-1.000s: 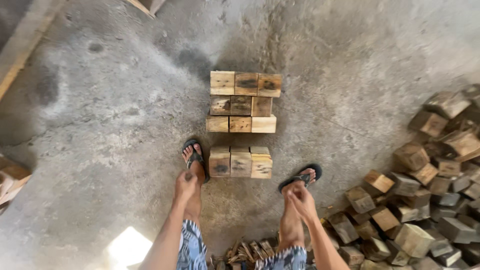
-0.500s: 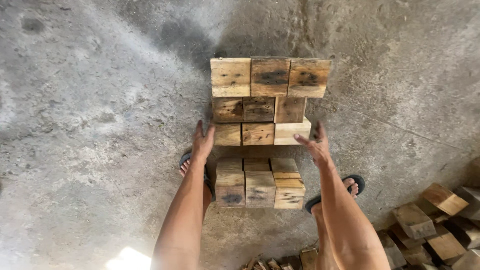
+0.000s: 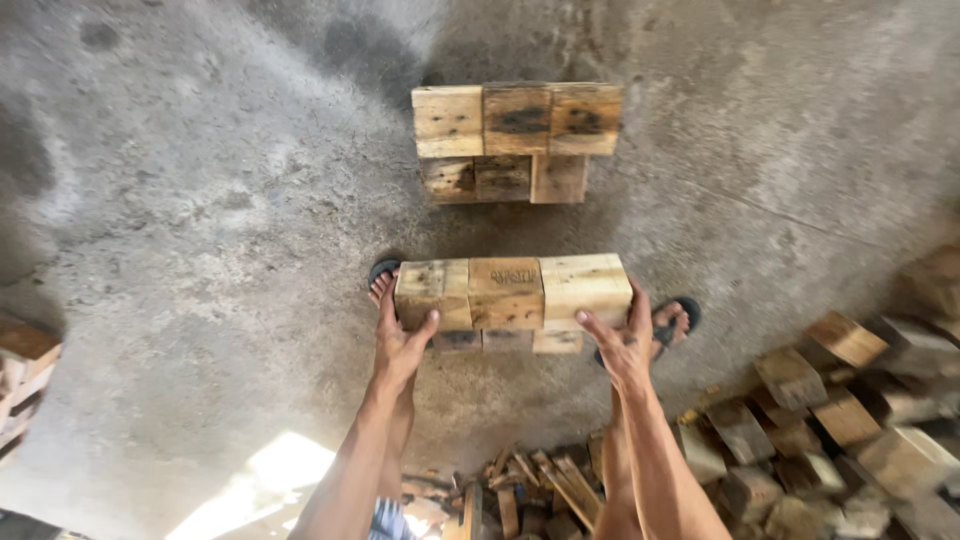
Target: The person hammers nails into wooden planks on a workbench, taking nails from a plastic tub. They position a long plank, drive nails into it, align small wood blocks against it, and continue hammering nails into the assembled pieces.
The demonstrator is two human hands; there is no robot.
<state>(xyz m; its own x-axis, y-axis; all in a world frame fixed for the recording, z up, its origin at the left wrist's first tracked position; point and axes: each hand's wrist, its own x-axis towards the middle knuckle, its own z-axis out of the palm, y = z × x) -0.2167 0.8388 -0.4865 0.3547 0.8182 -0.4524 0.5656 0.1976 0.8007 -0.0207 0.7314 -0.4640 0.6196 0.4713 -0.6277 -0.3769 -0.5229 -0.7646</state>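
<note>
Head view, looking straight down. Both bare hands clamp a row of three wooden blocks [image 3: 512, 292] from its two ends. Left hand [image 3: 400, 345] presses the left end block, fingers along its side, thumb up on the near face. Right hand [image 3: 626, 345] presses the right end block, fingers spread over the near face and the outer side. The row is squeezed between the palms rather than wrapped by either hand. It sits level, side by side, top faces pale and weathered, middle block darker. Whether it is lifted or resting on the blocks under it cannot be told. More wooden blocks [image 3: 505, 340] show directly below the held row, mostly hidden by it.

Farther out on the concrete floor [image 3: 200, 200] stands a second stack of blocks [image 3: 515, 140], three across on top, another layer under, well apart from the held row. Feet in dark flip-flops: left foot [image 3: 382, 280] just beside the row's left end, right foot [image 3: 672, 322] near the right hand. A loose pile of wooden blocks [image 3: 850, 420] lies to the right, with thin wood scraps [image 3: 530, 490] between the forearms.
</note>
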